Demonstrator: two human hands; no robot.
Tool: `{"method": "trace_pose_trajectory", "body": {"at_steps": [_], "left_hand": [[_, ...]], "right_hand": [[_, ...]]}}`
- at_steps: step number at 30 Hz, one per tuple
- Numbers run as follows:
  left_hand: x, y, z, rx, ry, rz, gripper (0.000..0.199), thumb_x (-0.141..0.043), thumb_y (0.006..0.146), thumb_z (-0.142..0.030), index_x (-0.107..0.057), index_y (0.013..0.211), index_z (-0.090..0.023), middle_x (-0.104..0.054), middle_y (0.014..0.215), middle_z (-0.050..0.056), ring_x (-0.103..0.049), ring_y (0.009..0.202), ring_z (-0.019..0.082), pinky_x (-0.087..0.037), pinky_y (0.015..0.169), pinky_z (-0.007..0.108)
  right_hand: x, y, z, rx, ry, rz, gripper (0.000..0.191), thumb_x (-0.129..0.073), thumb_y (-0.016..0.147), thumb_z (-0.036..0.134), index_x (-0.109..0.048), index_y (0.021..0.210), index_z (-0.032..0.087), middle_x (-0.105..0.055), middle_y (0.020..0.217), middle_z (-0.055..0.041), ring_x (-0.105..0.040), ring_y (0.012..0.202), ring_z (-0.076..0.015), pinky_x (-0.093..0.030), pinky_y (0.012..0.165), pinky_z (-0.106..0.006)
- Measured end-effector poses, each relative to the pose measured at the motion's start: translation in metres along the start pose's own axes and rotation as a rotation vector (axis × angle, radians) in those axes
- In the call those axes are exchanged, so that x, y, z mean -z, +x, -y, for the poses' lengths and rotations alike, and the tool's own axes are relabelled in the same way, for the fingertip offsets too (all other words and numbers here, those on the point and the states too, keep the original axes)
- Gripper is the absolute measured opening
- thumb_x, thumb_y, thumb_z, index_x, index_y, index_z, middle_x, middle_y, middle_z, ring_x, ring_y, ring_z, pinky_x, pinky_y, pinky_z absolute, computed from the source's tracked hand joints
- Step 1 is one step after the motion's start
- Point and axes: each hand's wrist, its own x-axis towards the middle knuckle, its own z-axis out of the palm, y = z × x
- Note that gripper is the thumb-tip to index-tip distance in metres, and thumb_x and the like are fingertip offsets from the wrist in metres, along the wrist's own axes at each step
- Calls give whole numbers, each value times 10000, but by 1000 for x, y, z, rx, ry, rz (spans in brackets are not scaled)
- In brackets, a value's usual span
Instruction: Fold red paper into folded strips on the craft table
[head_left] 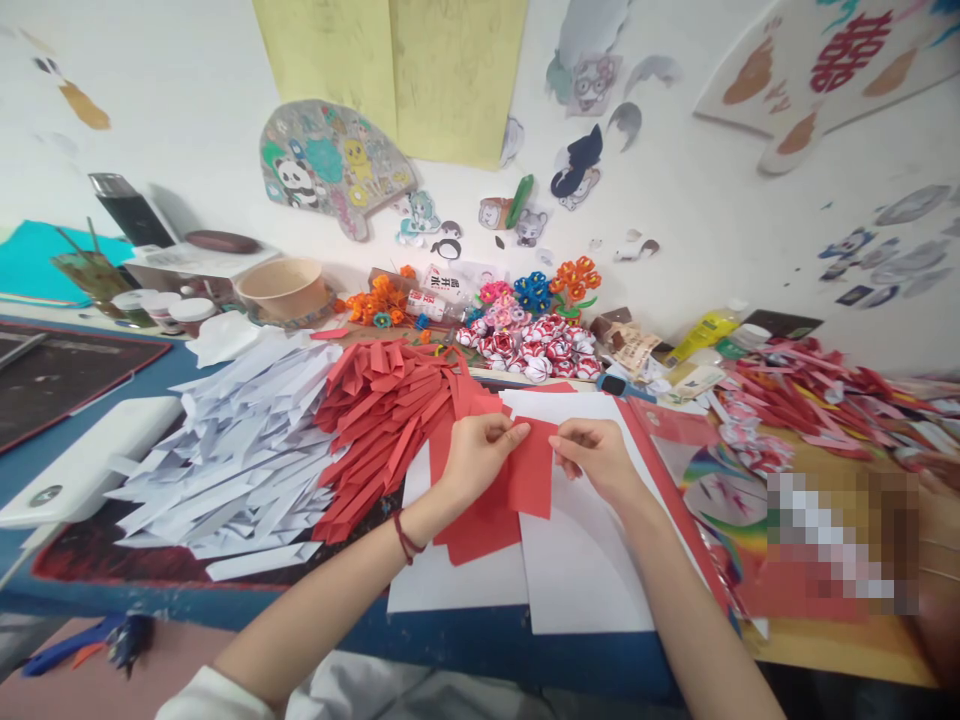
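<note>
A small rectangular red sheet of paper (532, 485) is held up over the work spot. My left hand (476, 455) pinches its upper left part between thumb and fingers. At the sheet's right edge, my right hand (600, 455) has its fingertips closed on the paper. Beneath lie more red sheets (480, 540), partly hidden by my left hand, on top of large white sheets (589, 590). Left of my hands is a heap of folded red paper strips (394, 400). Beyond it spreads a bigger pile of folded white strips (232, 460).
Paper flowers (532, 350) line the wall behind, near a beige bowl (281, 285). A white device (90, 460) lies left, with a blue-handled tool (82, 640) lower down. Another person's hand (937, 510) shows at the right edge, beside a pixelated patch and pink-red strips (817, 390).
</note>
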Motion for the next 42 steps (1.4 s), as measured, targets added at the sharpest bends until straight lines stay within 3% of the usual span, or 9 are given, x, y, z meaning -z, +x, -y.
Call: {"method": "trace_pose_trajectory", "body": {"at_steps": [4, 26, 42], "left_hand": [[-2, 0, 1, 12, -45, 52, 408, -576, 790, -507, -568, 627, -132, -451, 566, -27, -377, 533, 84, -288, 499, 205], [-5, -2, 2, -4, -22, 94, 364, -576, 811, -444, -558, 616, -138, -429, 547, -35, -349, 523, 78, -262, 494, 204], [-1, -4, -5, 22, 26, 95, 354, -595, 802, -456, -653, 682, -128, -596, 609, -2, -495, 538, 92, -324, 486, 185]], "right_hand": [[1, 0, -1, 22, 23, -45, 252, -719, 732, 356, -627, 605, 158, -599, 491, 7, -469, 340, -78, -322, 332, -198], [0, 1, -2, 50, 168, -185, 176, -735, 714, 284, -648, 622, 162, -603, 488, 4, -477, 326, -93, -330, 306, -208], [-2, 3, 2, 72, 282, -339, 146, -750, 685, 258, -659, 625, 160, -593, 471, 15, -454, 315, -67, -310, 296, -175]]}}
